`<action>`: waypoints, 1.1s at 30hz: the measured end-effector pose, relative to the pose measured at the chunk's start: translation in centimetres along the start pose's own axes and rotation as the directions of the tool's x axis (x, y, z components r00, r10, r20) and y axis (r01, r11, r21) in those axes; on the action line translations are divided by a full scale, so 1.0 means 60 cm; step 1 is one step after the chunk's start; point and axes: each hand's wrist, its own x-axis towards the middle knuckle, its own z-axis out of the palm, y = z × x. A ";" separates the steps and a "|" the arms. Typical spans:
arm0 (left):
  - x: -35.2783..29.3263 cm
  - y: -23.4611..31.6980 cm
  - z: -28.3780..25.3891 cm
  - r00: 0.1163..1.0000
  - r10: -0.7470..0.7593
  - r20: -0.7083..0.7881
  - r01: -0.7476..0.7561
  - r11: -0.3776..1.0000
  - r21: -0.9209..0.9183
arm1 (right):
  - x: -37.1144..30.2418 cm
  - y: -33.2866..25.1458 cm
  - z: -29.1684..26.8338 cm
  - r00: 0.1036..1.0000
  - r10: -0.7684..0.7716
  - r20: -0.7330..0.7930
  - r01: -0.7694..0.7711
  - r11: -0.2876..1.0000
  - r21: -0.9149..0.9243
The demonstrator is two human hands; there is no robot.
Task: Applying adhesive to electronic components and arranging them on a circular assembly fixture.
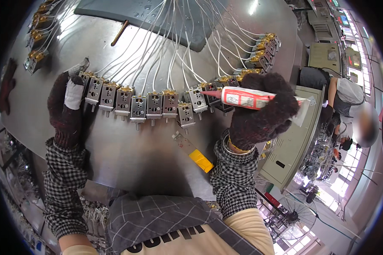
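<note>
My right hand [266,112], in a dark knit glove, is closed around a white and red squeeze tube [247,98]. The tube lies nearly level, its pink nozzle [212,93] pointing left over the right part of a curved row of small boxy metal units [138,108]. Each unit has a short shaft toward me, brass-coloured parts on top and a thin white lead. My left hand [67,100], gloved too and with white wrapping on its fingers, rests with fingers extended beside the row's leftmost unit [85,83]. Whether it touches that unit I cannot tell.
On the metal table [127,161] lies a flat strip with a yellow-wrapped end [200,159]. Behind the row are a brown rod [120,33] and a dark wet mat [140,19]. More units [37,59] stand far left. Beyond the right edge are a cabinet [291,140] and a co-worker [349,93].
</note>
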 end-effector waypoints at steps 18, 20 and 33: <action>0.004 0.011 0.012 0.995 -0.001 0.104 -0.010 0.995 0.103 | -0.017 0.001 -0.015 0.842 -0.416 0.345 0.540 0.653 -0.531; 0.003 0.020 0.016 0.993 -0.062 0.104 0.056 0.997 0.051 | -0.026 0.000 -0.008 0.890 -0.363 0.277 0.455 0.756 -0.471; 0.004 0.005 0.014 0.996 -0.016 0.088 0.024 0.996 -0.090 | 0.021 -0.001 -0.024 0.472 -0.567 0.675 0.861 0.134 -0.491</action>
